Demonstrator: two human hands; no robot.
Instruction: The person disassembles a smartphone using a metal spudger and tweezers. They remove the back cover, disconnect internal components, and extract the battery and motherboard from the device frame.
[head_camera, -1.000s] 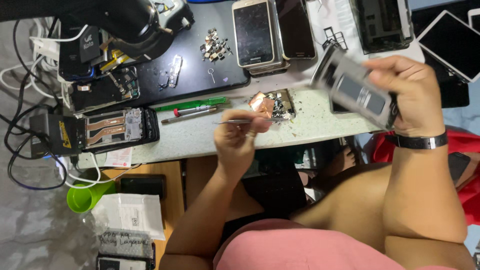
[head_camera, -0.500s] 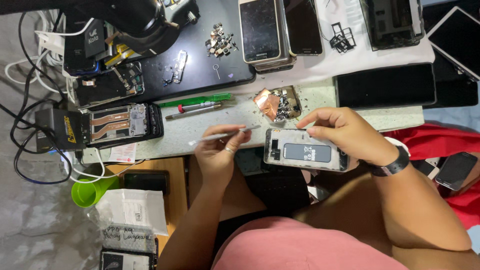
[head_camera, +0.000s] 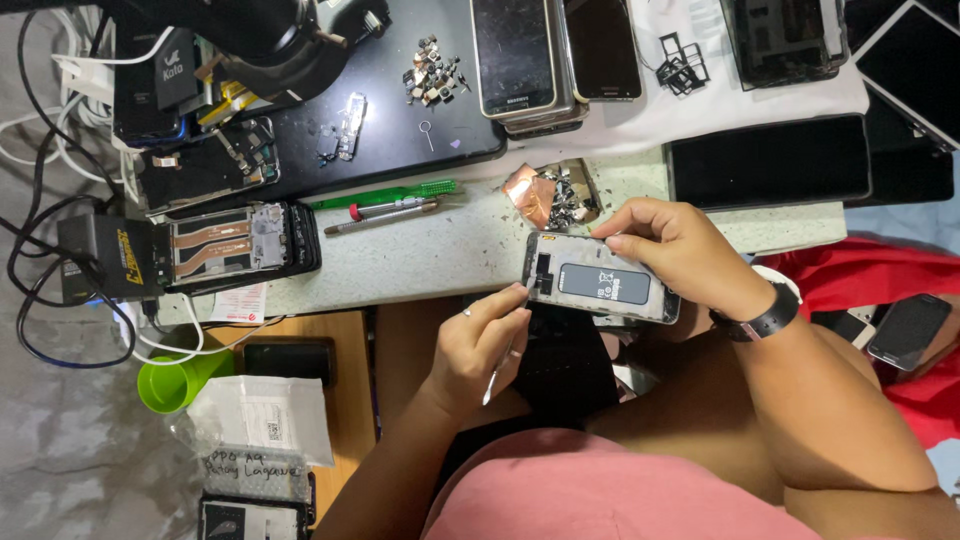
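We steady the opened grey phone body (head_camera: 600, 278) at the table edge, right hand (head_camera: 680, 250) clamped at three o'clock; left hand (head_camera: 480, 345) pinches thin metal tweezers (head_camera: 508, 340), probing its nine o'clock end, needing delicate aim.

You have one opened silver phone body (head_camera: 600, 278) in your hands and one thin metal tool (head_camera: 508, 345). On the speckled grey counter (head_camera: 440, 250) you can count one green-handled brush (head_camera: 385, 194) and two slim screwdrivers (head_camera: 380, 214) lying side by side. One second opened phone with copper strips (head_camera: 235, 243) lies at the left. One piece of copper-coloured foil (head_camera: 530, 193) holds a small heap of screws. Two screen-up phones (head_camera: 555, 55) rest at the top, plus one large dark tablet (head_camera: 765, 160). One green plastic funnel (head_camera: 180, 380) sits below.
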